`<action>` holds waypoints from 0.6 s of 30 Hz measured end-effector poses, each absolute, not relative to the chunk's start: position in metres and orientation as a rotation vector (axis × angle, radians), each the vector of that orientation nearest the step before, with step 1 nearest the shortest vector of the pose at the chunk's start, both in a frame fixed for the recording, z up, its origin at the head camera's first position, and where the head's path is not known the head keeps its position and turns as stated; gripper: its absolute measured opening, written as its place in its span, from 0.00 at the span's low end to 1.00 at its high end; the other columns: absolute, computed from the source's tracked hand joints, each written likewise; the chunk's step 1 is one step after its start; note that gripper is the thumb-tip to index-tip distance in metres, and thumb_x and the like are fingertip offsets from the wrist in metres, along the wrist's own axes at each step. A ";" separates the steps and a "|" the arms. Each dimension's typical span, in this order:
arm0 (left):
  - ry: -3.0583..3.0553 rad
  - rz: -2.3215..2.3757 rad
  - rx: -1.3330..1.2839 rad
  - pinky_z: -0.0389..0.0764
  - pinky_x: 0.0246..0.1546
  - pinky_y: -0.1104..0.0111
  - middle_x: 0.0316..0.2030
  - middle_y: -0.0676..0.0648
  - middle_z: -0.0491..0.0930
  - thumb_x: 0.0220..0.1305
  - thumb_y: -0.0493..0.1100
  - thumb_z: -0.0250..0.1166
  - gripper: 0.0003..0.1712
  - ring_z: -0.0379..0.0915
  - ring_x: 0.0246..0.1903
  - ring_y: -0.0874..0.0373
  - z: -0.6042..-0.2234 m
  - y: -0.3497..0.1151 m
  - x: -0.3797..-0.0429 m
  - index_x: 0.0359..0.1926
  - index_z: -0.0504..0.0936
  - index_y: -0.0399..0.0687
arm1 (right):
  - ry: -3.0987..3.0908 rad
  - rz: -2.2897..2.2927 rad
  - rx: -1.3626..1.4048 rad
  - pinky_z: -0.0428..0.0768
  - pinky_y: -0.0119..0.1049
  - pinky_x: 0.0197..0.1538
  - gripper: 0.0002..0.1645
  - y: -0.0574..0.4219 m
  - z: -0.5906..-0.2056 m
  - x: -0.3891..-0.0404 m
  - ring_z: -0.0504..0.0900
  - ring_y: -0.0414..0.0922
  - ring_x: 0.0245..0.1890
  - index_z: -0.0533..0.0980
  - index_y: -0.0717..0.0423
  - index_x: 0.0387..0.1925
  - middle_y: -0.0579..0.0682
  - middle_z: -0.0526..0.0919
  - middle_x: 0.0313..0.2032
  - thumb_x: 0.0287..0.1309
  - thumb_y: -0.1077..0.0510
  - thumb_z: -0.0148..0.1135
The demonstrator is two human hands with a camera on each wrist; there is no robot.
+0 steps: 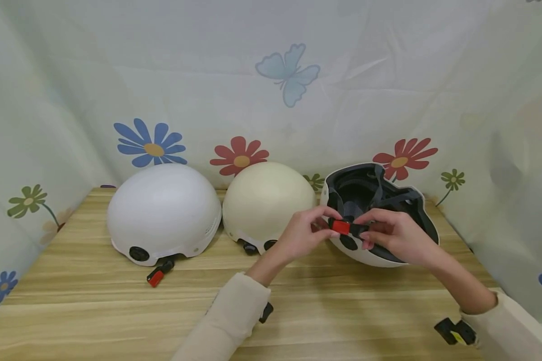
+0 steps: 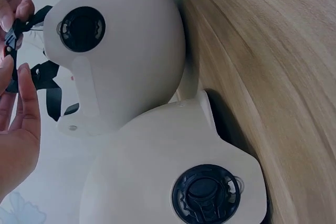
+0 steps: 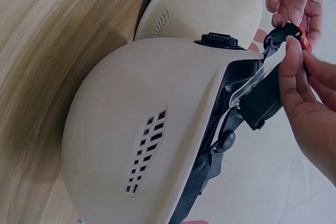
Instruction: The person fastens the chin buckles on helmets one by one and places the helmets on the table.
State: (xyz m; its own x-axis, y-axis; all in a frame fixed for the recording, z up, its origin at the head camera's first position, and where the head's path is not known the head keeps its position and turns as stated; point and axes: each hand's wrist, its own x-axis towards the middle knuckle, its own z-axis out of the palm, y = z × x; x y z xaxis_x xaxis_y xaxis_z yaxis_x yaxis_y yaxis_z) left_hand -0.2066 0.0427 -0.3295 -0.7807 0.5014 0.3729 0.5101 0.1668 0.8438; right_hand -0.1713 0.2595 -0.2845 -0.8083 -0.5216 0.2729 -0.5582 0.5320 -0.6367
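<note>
At the right of the table an off-white helmet [image 1: 366, 256] lies upturned, its black padded inside facing up. Over its near rim, my left hand [image 1: 300, 233] pinches the red-and-black chin strap buckle [image 1: 341, 226] between thumb and fingers. Fingertips of my right hand [image 1: 399, 234] pinch the black end of the same buckle, close beside the red part. Black webbing and a wide dark chin pad [image 3: 260, 100] hang by the right hand in the right wrist view. The helmet's round black dial [image 2: 83, 29] shows in the left wrist view.
A cream helmet [image 1: 271, 200] stands dome up in the middle, next to the upturned one. To its left is a white helmet [image 1: 162, 210], with its red-and-black buckle [image 1: 155, 278] lying on the wooden table [image 1: 95, 321]. A flower-print cloth [image 1: 198, 90] hangs behind.
</note>
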 end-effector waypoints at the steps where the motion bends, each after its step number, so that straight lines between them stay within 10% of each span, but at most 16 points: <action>1: -2.381 -1.759 -1.023 0.74 0.27 0.74 0.35 0.48 0.79 0.54 0.37 0.66 0.15 0.74 0.28 0.61 -0.330 0.043 -0.207 0.44 0.78 0.45 | -2.699 1.152 0.949 0.79 0.29 0.32 0.17 0.259 -0.285 -0.171 0.79 0.44 0.21 0.75 0.64 0.41 0.47 0.80 0.24 0.47 0.74 0.62; 18: -2.232 -1.912 -0.932 0.72 0.26 0.75 0.47 0.49 0.79 0.50 0.36 0.68 0.12 0.79 0.31 0.59 -0.333 0.048 -0.209 0.37 0.76 0.43 | -2.637 1.032 0.762 0.77 0.28 0.26 0.19 0.257 -0.286 -0.167 0.78 0.41 0.21 0.76 0.62 0.40 0.45 0.80 0.23 0.43 0.73 0.67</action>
State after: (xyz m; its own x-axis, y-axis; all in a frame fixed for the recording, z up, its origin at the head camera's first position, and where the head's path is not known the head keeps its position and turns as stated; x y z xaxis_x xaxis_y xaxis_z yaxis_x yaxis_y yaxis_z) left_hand -0.2092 0.0479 -0.3327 -0.8159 0.4010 0.4166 0.4732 0.0490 0.8796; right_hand -0.1673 0.2566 -0.2862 -0.8445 -0.3892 0.3678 -0.5355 0.6215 -0.5719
